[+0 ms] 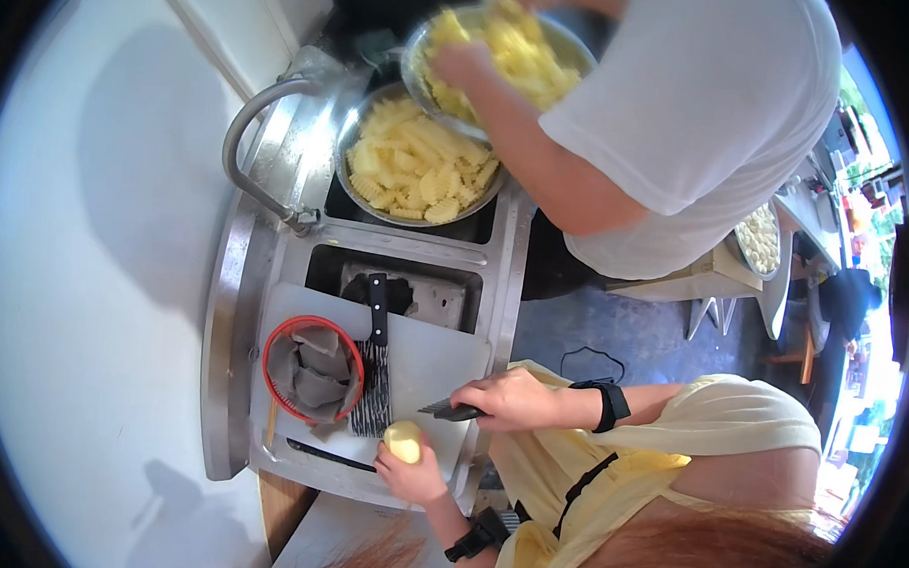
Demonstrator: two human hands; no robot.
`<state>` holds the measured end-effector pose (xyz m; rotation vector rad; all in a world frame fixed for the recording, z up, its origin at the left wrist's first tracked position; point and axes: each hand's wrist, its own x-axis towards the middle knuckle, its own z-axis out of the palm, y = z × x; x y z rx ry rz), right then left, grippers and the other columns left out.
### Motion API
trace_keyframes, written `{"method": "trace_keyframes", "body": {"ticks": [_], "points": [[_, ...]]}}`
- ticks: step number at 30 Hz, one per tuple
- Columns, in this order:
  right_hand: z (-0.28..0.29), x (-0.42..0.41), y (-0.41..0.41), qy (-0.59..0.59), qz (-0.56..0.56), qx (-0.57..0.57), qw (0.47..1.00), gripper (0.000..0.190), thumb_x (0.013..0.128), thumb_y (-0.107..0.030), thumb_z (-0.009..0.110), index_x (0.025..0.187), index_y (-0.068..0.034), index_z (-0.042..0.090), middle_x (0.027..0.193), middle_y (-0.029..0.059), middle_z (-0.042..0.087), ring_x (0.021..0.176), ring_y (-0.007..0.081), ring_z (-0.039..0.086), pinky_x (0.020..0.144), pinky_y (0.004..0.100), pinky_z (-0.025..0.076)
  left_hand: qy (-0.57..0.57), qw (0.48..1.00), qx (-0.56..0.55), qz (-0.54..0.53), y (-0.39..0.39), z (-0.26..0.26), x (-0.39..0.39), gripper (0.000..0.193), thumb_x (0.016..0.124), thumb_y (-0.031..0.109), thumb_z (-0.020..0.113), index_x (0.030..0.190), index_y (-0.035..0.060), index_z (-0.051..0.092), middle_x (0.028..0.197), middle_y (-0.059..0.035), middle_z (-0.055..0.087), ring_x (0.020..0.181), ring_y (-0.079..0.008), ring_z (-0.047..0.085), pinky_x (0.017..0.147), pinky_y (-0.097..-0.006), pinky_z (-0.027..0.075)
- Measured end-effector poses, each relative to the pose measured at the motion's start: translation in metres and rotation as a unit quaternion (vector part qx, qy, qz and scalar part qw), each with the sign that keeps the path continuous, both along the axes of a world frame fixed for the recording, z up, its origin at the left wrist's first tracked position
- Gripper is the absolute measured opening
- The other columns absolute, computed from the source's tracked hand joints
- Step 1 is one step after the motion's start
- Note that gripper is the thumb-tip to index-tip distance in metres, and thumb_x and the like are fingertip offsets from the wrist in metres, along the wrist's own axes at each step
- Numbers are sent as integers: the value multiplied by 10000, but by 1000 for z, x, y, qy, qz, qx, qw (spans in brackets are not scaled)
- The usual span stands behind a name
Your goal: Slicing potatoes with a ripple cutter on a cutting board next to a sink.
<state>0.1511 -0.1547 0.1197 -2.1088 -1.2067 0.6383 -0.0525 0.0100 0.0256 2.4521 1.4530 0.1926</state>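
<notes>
My left hand holds a peeled potato over the near edge of a white cutting board. My right hand grips the dark handle of a crinkle cutter, its ridged blade pointing towards the board, apart from the potato. On the board lies a wide corrugated blade with a black riveted knife handle at its far end. Beside it, a red plastic basket holds several grey slabs of what may be food.
The board rests across a stainless steel double sink with a curved faucet. A metal bowl of crinkle-cut potatoes sits over the far basin. Close by, a co-worker in a white shirt has both hands in another bowl of yellow potato pieces.
</notes>
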Motion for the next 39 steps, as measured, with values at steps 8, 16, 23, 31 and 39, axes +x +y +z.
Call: {"method": "trace_keyframes", "body": {"ticks": [8,16,23,31,39], "points": [[-6,-13,13,-33,19,3,999,514,815,-147,741,1317,-189,636,990,23,769,719,275,746,574,404,580,-26,1000,10,10,-5,1,1,797,712,427,943,1328,62,594,1169,-152,630,1079,-410,639,825,-543,543],[-6,-15,14,-48,9,-24,999,500,835,-138,734,1324,-195,647,884,20,764,699,256,746,561,386,572,-34,999,-7,25,-9,1,3,811,722,457,938,1344,69,590,1191,-143,628,1105,-409,638,849,-542,541],[-6,-22,16,-52,29,-52,997,519,825,-138,743,1332,-192,644,909,13,767,703,252,748,569,381,576,-57,998,-10,32,-9,9,6,769,746,445,931,1320,47,610,1180,-164,632,1091,-432,637,857,-550,537],[-7,-20,16,-37,15,-25,999,503,834,-143,739,1325,-192,643,866,54,760,704,267,747,571,390,574,-47,998,-21,42,-10,3,3,810,713,396,952,1361,67,595,1218,-140,627,1143,-397,629,883,-537,541],[1,-18,17,-38,-3,1,999,460,879,-118,653,1329,-210,643,792,62,734,616,282,713,505,410,536,-50,998,-5,31,-10,3,3,807,710,377,954,1366,72,596,1227,-133,627,1145,-394,630,874,-540,544]]}}
